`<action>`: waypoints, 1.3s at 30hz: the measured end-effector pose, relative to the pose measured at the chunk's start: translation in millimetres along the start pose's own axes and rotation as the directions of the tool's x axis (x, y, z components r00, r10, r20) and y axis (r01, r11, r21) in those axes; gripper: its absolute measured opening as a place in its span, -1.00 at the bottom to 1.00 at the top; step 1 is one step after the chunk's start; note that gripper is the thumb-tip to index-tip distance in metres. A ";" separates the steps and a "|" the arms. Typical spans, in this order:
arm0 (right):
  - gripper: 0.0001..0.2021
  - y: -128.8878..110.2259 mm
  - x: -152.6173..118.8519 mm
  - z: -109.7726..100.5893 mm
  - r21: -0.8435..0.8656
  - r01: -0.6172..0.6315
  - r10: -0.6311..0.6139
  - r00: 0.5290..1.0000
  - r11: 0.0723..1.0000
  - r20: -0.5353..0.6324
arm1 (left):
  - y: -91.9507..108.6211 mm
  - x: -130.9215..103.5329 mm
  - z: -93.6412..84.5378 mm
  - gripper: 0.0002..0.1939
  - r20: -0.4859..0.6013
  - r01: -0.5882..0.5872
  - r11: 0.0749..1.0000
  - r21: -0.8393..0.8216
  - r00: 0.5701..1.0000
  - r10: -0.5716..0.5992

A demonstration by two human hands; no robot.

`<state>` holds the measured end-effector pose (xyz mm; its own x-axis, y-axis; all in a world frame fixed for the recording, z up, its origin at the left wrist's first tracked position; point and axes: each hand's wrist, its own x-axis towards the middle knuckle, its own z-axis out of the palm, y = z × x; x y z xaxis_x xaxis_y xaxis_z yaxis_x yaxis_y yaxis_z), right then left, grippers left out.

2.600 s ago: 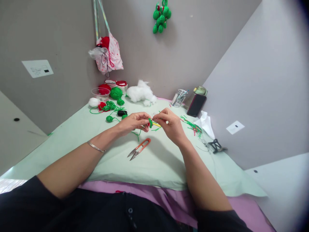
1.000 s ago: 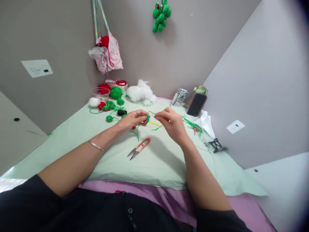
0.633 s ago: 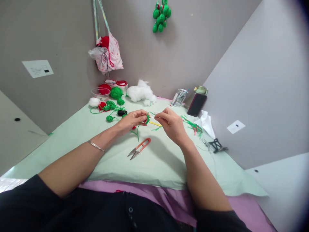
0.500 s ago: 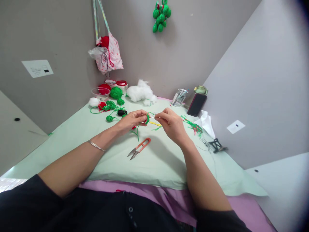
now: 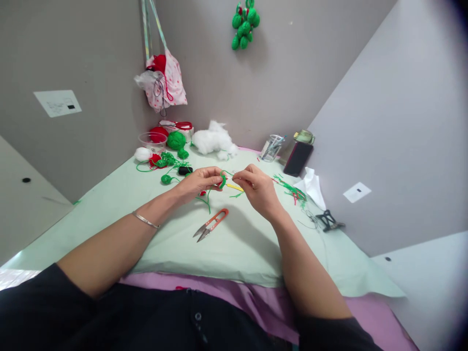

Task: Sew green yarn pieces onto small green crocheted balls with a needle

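Observation:
My left hand (image 5: 204, 181) pinches a small green crocheted piece (image 5: 223, 182) with some red at its edge. A thin metal needle (image 5: 229, 178) is gripped in the closed fingertips of my right hand (image 5: 257, 187), its tip at the green piece. Green yarn loops between the two hands. A slim yellow stick (image 5: 234, 187) lies on the table just below them. Nearer my body rest thread snips (image 5: 211, 225) with orange handles, blades apart. A green yarn tail (image 5: 209, 202) and a small red bit (image 5: 203, 193) lie under my left hand.
Green and red yarn balls (image 5: 176, 140), a clear tub (image 5: 152, 141) and white stuffing (image 5: 214, 140) sit at the back. Right of my hands are yarn scraps (image 5: 292, 188), a phone (image 5: 299, 159), a jar (image 5: 272, 148), white tissue (image 5: 313, 187) and a black clip (image 5: 330, 221).
My right hand has shifted slightly left, bringing the needle closer to the green piece. My left hand stays nearly still, its hold unchanged.

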<state>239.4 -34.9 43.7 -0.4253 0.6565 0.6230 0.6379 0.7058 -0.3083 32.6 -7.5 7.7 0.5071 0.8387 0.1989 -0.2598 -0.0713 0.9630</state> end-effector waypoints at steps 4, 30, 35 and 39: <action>-0.86 -0.8 0.4 -1.9 -0.011 -0.002 0.002 1.000 1.000 0.006 | -0.1 0.7 0.6 -0.76 -0.020 0.005 1.000 -0.004 1.000 -0.005; -0.87 -0.5 -1.6 1.5 0.017 0.006 -0.007 0.999 1.000 0.036 | -0.1 -0.4 -1.8 -0.78 0.026 0.022 0.999 0.045 0.999 -0.024; -0.87 -3.7 -1.4 7.2 0.031 0.006 -0.007 1.000 1.000 0.013 | -1.7 -0.3 1.9 -0.77 0.024 0.051 0.999 0.018 0.998 -0.051; -0.91 -1.3 -1.2 8.7 0.088 -0.046 0.046 0.999 0.995 -0.001 | -4.0 1.1 0.9 -0.77 -0.025 0.057 0.998 -0.027 0.998 -0.057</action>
<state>233.4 -34.3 37.1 -0.3952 0.6880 0.6087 0.5974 0.6958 -0.3987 35.0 -6.7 4.3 0.5003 0.8547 0.1385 -0.2530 -0.0087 0.9674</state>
